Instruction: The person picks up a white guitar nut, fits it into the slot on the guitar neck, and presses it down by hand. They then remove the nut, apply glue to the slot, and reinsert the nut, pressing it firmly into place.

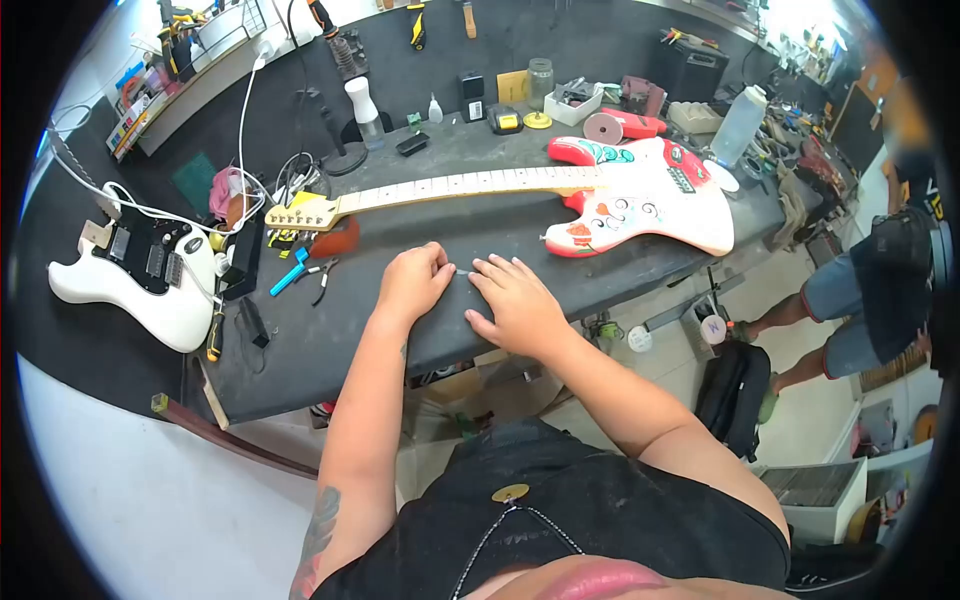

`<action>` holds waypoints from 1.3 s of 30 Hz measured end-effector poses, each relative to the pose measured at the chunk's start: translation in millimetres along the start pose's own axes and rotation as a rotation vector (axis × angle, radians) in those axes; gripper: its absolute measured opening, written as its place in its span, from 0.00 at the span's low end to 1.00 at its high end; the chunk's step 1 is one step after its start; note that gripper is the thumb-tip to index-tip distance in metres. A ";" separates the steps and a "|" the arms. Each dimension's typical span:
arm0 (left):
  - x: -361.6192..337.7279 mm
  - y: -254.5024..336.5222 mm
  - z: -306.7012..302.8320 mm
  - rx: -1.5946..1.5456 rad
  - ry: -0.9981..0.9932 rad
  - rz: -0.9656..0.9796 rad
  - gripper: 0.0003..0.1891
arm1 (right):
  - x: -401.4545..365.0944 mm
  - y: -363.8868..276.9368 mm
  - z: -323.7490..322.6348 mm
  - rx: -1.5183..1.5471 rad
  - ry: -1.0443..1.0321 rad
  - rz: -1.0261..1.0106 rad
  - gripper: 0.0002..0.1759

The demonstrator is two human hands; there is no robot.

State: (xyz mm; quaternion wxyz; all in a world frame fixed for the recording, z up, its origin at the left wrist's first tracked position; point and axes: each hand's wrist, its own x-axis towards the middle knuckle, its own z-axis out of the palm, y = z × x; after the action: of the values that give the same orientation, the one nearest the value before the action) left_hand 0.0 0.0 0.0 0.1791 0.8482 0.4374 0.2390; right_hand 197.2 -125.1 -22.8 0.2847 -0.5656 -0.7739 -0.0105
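Note:
My left hand (413,282) rests on the dark workbench (345,385) with its fingers curled in, pinching one end of a small thin object (462,272). Right beside it, my right hand (515,303) lies palm down, fingers spread, its fingertips at the other end of that object. Behind both hands a red and white electric guitar (650,205) with painted swirls and a rose lies across the bench. Its maple neck (450,187) reaches left to the headstock (300,213).
A white guitar body (160,285) is at the left. Near my left hand are a blue-handled tool (290,278) and pliers (323,283). A white bottle (362,112) and clear bottle (740,126) stand at the back. Another person (850,290) stands at the right.

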 end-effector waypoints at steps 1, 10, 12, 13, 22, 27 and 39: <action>0.3 -0.3 0.8 -0.002 0.022 0.018 0.12 | 0.1 0.8 0.0 0.001 0.011 -0.007 0.35; -4.1 5.2 -1.3 0.033 -0.007 0.008 0.10 | -4.0 -2.3 -3.4 -0.004 -0.012 -0.024 0.35; -3.1 3.9 -1.8 0.035 0.002 0.024 0.10 | -0.9 -1.0 -5.9 -0.016 -0.011 -0.023 0.35; -3.9 2.0 -1.4 0.035 -0.007 0.019 0.10 | -1.1 -1.8 -5.7 -0.009 -0.016 -0.023 0.35; -4.7 -3.0 3.1 0.002 0.067 0.069 0.09 | -1.1 -3.1 -4.7 0.001 -0.042 -0.007 0.35; 6.7 -1.6 -2.0 -0.010 -0.064 0.141 0.11 | 14.0 1.2 -9.6 -0.004 0.002 -0.009 0.30; 35.2 -31.4 -17.6 -0.165 -0.281 0.455 0.09 | 75.3 13.4 -0.8 0.302 -0.057 0.010 0.10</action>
State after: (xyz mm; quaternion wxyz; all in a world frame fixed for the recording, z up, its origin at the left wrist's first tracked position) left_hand -12.8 48.1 7.1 0.2480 0.9320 0.1857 0.1879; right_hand 194.5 -55.0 7.9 0.3445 -0.5201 -0.7717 0.1235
